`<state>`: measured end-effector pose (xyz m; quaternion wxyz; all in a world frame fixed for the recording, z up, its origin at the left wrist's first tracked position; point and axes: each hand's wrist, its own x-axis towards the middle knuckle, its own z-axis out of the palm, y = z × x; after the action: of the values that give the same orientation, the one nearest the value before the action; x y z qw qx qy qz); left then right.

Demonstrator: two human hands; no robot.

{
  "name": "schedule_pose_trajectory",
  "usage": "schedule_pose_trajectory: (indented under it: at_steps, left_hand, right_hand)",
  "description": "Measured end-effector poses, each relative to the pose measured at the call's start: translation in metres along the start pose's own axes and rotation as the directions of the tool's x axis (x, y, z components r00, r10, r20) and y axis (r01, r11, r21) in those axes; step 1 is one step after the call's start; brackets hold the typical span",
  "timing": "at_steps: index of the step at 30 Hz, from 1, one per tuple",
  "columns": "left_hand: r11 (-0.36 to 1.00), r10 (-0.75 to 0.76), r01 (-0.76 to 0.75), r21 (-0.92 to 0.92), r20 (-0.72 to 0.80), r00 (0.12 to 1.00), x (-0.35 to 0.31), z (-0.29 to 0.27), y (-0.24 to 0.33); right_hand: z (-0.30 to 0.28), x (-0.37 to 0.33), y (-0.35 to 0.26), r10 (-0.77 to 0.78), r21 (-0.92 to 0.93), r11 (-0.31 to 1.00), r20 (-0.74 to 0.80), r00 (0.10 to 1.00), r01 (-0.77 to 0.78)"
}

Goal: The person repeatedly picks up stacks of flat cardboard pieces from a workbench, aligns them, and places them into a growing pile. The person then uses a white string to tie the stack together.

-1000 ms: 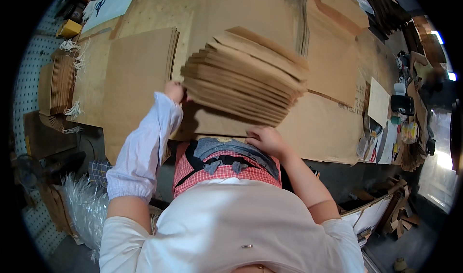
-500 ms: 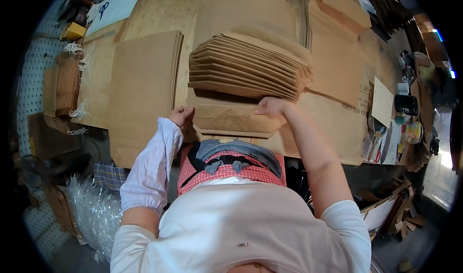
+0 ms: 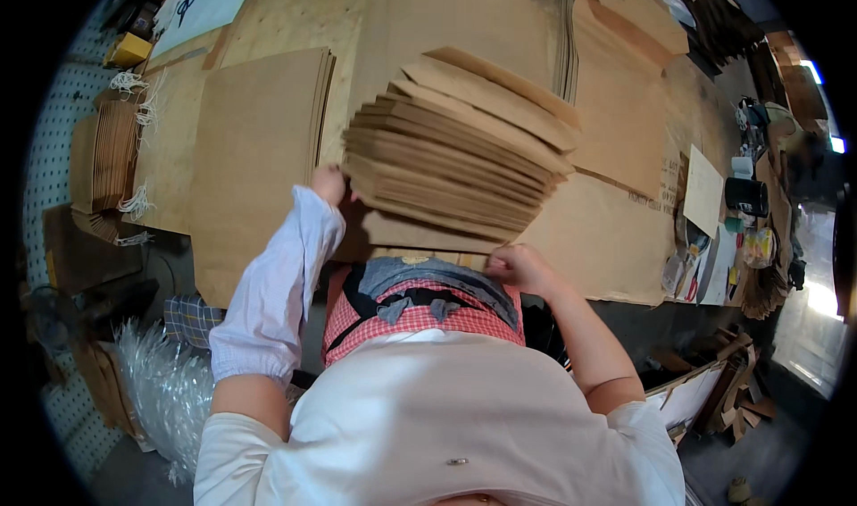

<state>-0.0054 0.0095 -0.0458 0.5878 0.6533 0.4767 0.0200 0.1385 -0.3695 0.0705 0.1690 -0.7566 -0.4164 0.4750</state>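
Note:
A fanned stack of folded brown paper bags (image 3: 455, 149) leans over the near middle of the table, its lower layers smeared by motion. At the stack's left end is my left hand (image 3: 330, 185), fingers closed at the edge of a bag, partly hidden and blurred. Under the stack's front, a flat folded bag (image 3: 420, 233) shows as a strip. My right hand (image 3: 520, 267) is curled closed at the table's near edge, below the stack's right corner; whatever its fingers hold is hidden. A pale sleeve cover (image 3: 272, 283) is on my left forearm.
Flat brown paper sheets (image 3: 254, 149) are piled to the left, and more large bags (image 3: 616, 104) lie to the right. A bundle of bags with white strings (image 3: 114, 153) stands far left. A black cup (image 3: 746, 196) and a pale card (image 3: 705, 190) sit at the right edge.
The stack's front has come down toward me over the folded bag, and its top layers have spread apart. My right hand has moved nearer me off that bag; my left has moved slightly farther away.

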Motion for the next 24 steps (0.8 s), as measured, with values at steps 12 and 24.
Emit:
schedule_pose_trajectory:
  at_steps: [12, 24]
  left_hand:
    - [0.989, -0.051, 0.046, -0.139, -0.027, 0.998, -0.020, -0.002, 0.084]
    - [0.963, -0.205, 0.209, -0.173, 0.044, 0.978, -0.045, 0.012, -0.054]
  right_hand:
    - [-0.062, 0.102, 0.025, -0.068, 0.356, 0.933, 0.325, 0.943, -0.055]
    - [0.009, 0.067, 0.099, -0.035, -0.259, 0.965, -0.294, 0.955, -0.044]
